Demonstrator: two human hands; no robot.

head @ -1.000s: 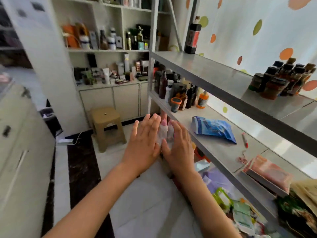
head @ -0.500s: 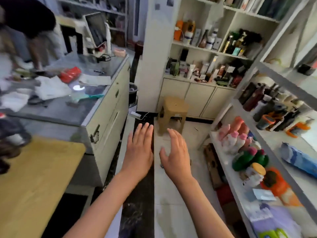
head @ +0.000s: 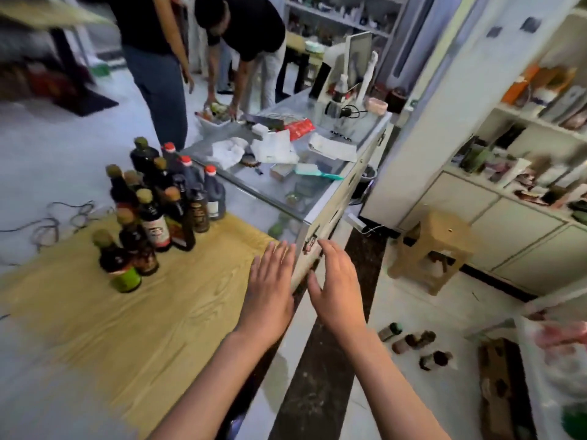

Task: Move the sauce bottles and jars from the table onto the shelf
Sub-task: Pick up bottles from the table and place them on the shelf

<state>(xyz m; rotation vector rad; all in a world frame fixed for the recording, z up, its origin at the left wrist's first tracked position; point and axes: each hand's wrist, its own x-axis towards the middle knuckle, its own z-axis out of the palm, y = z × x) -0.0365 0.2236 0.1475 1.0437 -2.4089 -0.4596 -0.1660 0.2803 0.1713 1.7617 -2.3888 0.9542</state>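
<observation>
A cluster of several dark sauce bottles (head: 162, 204) stands upright at the far left part of the wooden table (head: 133, 315). Nearest to me is a bottle with a green label (head: 117, 263). My left hand (head: 270, 293) hovers flat over the table's right edge, empty, fingers spread. My right hand (head: 338, 290) is beside it over the floor gap, also empty and spread. Both hands are well to the right of the bottles, not touching them. The metal shelf shows only as a blurred corner at the bottom right.
A glass-topped counter (head: 317, 173) cluttered with papers adjoins the table's far side. Two people (head: 203, 55) bend over a bowl behind it. A plastic stool (head: 435, 249) stands on the floor at right, with three small jars (head: 413, 342) lying on the floor near it. Cupboard shelves (head: 521, 173) line the right wall.
My view has swung left from the shelf to the table with its bottles. Both hands came away from the shelf's bottles empty and stay spread in front of me.
</observation>
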